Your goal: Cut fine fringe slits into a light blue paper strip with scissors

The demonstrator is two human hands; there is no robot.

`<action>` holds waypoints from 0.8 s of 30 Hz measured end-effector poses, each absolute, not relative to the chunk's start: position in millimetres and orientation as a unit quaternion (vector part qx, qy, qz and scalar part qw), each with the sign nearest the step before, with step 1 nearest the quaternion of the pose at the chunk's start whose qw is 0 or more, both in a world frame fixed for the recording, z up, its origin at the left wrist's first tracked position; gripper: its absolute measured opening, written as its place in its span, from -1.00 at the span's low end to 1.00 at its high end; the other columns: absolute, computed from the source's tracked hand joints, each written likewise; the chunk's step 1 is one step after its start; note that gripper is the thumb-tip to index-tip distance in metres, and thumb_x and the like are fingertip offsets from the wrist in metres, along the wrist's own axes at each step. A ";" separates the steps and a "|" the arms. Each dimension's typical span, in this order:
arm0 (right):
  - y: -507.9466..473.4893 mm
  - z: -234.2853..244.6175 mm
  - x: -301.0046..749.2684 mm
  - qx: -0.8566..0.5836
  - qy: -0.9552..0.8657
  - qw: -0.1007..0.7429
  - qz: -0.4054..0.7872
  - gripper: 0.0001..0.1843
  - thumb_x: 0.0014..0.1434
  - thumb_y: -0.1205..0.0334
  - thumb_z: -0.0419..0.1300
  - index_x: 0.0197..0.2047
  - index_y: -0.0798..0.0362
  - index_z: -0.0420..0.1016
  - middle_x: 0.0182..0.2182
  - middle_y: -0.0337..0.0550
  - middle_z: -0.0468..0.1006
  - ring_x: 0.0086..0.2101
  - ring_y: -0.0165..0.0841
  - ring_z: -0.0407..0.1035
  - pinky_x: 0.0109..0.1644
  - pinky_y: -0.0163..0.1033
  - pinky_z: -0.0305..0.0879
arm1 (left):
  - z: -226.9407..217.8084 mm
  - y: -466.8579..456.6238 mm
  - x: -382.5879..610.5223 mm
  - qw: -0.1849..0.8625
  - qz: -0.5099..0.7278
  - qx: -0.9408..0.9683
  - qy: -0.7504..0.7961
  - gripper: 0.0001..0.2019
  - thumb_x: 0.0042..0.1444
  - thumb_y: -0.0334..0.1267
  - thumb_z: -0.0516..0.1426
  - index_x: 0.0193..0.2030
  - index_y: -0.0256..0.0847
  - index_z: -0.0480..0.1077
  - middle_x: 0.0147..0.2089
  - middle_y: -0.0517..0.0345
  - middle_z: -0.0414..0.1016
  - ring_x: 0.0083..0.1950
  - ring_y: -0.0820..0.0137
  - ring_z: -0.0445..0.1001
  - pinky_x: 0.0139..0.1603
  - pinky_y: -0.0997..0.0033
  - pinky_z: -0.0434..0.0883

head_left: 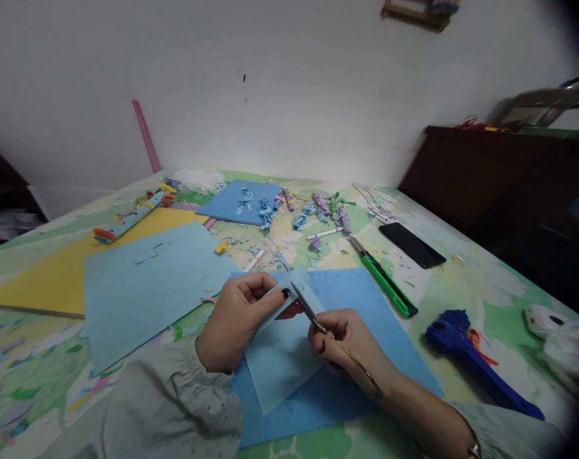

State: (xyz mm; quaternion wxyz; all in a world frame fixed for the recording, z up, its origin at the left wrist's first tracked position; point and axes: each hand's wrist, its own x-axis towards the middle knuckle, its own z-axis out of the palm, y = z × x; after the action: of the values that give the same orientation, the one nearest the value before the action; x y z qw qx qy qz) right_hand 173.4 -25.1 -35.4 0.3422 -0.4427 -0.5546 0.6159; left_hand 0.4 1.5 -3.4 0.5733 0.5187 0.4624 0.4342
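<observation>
My left hand (239,319) pinches the upper edge of a light blue paper piece (280,357), holding it above a darker blue sheet (361,382). My right hand (349,341) grips a pair of thin scissors (308,309), and their blades meet the top edge of the paper next to my left thumb. Both hands are closed on what they hold.
A large light blue sheet (146,284) and a yellow sheet (45,277) lie to the left. A green utility knife (385,280), a black phone (412,245), a blue glue gun (471,360), markers and curled paper scraps (318,210) lie on the table beyond and to the right.
</observation>
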 end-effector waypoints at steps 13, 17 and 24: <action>-24.5 -31.4 171.6 -0.472 -0.547 0.333 0.605 -0.57 -0.22 -0.01 0.33 -0.67 0.12 0.23 -0.80 -0.44 0.05 -0.77 -0.63 -0.11 -0.72 -0.43 -0.24 | -1.9 0.3 1.2 0.589 0.439 0.502 0.457 -0.82 -0.06 -0.22 0.22 -0.51 -0.29 0.38 -0.49 0.10 0.54 -0.36 0.33 0.53 -0.33 0.43 0.38; -23.9 -31.2 172.1 -0.481 -0.548 0.328 0.601 -0.60 -0.24 0.01 0.35 -0.67 0.13 0.28 -0.81 -0.43 0.09 -0.77 -0.61 -0.08 -0.73 -0.43 -0.23 | -1.8 0.2 1.3 0.599 0.442 0.496 0.447 -0.82 -0.05 -0.22 0.21 -0.52 -0.28 0.37 -0.48 0.10 0.55 -0.36 0.34 0.53 -0.32 0.44 0.38; -23.2 -31.1 171.3 -0.488 -0.549 0.326 0.595 -0.57 -0.25 -0.01 0.35 -0.68 0.13 0.26 -0.81 -0.43 0.07 -0.77 -0.61 -0.08 -0.74 -0.44 -0.22 | -2.2 -0.6 1.0 0.593 0.440 0.504 0.449 -0.82 -0.04 -0.22 0.21 -0.52 -0.28 0.37 -0.46 0.09 0.55 -0.35 0.34 0.53 -0.31 0.44 0.38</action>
State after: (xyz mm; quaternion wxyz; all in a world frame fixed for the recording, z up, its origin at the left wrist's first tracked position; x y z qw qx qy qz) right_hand 171.3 -23.2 -31.1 0.3262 -0.4880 -0.5486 0.5953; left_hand 1.0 -0.6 -2.2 0.5929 0.5035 0.4487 0.4401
